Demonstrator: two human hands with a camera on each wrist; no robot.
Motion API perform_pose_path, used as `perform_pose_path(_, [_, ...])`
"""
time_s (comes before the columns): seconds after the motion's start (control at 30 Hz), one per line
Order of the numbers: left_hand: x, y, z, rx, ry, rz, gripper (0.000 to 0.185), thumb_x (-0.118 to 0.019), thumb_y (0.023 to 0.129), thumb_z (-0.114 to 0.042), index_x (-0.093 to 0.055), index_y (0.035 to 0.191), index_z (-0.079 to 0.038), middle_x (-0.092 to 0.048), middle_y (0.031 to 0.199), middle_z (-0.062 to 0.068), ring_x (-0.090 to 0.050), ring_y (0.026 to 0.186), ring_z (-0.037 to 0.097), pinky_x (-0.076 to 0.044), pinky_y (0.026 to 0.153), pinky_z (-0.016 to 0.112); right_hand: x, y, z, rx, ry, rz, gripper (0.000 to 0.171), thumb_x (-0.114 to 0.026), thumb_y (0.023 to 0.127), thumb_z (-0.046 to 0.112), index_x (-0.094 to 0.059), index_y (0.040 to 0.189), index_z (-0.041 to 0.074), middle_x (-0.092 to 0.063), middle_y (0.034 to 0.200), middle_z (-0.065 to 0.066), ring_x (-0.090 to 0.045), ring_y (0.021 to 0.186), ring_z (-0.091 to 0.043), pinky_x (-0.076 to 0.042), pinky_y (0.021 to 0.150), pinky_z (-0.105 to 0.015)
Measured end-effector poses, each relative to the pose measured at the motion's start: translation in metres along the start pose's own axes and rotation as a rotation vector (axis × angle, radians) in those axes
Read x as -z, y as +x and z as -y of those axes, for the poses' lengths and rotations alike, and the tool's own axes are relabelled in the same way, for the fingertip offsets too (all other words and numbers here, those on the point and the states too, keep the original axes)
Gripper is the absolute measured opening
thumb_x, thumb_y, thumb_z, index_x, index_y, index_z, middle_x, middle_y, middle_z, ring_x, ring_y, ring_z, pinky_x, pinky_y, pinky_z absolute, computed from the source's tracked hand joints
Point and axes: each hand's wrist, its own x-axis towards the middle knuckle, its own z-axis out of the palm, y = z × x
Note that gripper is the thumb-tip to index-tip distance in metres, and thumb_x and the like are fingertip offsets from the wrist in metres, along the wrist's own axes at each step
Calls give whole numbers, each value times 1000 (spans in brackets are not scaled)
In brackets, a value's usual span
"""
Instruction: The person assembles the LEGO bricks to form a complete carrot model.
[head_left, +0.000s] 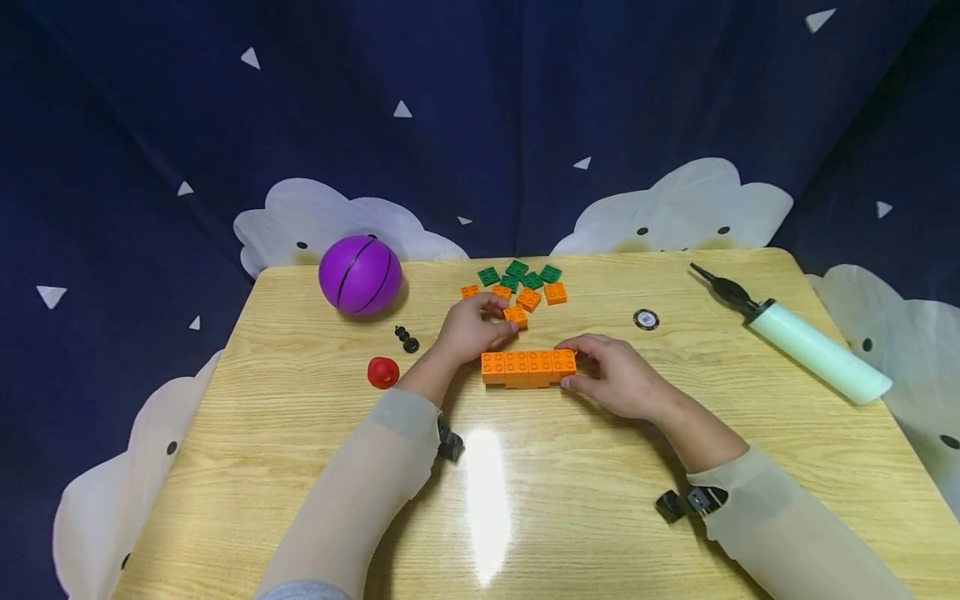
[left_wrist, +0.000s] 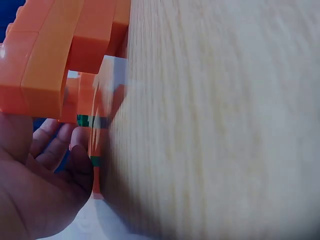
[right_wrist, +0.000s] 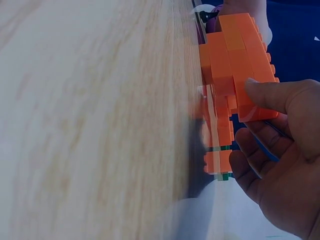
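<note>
An orange block structure (head_left: pixel 528 365) stands in the middle of the table, a long studded row on top of a narrower base. My right hand (head_left: pixel 618 379) grips its right end, thumb on the near side and index finger on the far side. In the right wrist view, the thumb (right_wrist: pixel 270 95) presses against the orange wall. Just behind the structure, my left hand (head_left: pixel 472 329) pinches a loose orange brick (head_left: pixel 516 316) between thumb and fingers. Close by lie more orange bricks (head_left: pixel 528 299), with several green bricks (head_left: pixel 517 268) behind them.
A purple ball (head_left: pixel 360 275) sits at the back left. Nearer are a small black beaded piece (head_left: pixel 407 339) and a red hat-shaped piece (head_left: pixel 383 372). A round black-and-white chip (head_left: pixel 646 319) and a pale green hand pump (head_left: pixel 817 350) lie to the right.
</note>
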Motion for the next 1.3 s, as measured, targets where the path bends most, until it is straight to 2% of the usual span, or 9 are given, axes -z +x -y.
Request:
perform_pose_path(0.13, [1, -3, -1, 5, -56, -11, 34, -83, 90, -24, -69, 119, -14, -70, 111, 3, -67, 108, 21, -55, 91, 37, 0, 0, -1, 3, -3, -4, 46, -80, 93, 18, -65, 135, 12, -66, 133, -8, -63, 119, -27, -50, 101, -51])
perform_pose_path(0.33, [3, -8, -3, 0, -96, -18, 33, -84, 89, -24, -69, 118, -15, -69, 112, 2, -70, 101, 20, -58, 87, 36, 0, 0, -1, 1, -7, 0, 46, -79, 93, 19, -64, 136, 12, -66, 133, -8, -63, 116, -26, -51, 98, -49])
perform_pose_path(0.67, [8, -20, -8, -6, -56, -44, 33, -84, 89, -27, -70, 118, -18, -68, 117, -2, -66, 94, 20, -57, 79, 34, 0, 0, -1, -1, 3, -4, 46, -80, 93, 18, -64, 136, 11, -67, 131, -8, -64, 117, -27, -51, 100, -50])
perform_pose_path(0.97, [12, -33, -10, -60, -74, -62, 34, -83, 89, -24, -70, 120, -18, -68, 117, 0, -61, 93, 22, -53, 72, 33, 0, 0, -1, -10, 7, -1, 46, -80, 93, 18, -64, 136, 12, -67, 132, -7, -63, 117, -27, -51, 101, -50])
perform_pose_path(1.3, [15, -45, -10, -117, -77, -62, 37, -81, 90, -22, -72, 125, -17, -66, 118, -1, -61, 97, 22, -54, 79, 35, -1, 0, -1, -5, 3, -3, 46, -79, 93, 19, -64, 136, 12, -66, 133, -8, -63, 118, -28, -51, 100, -51])
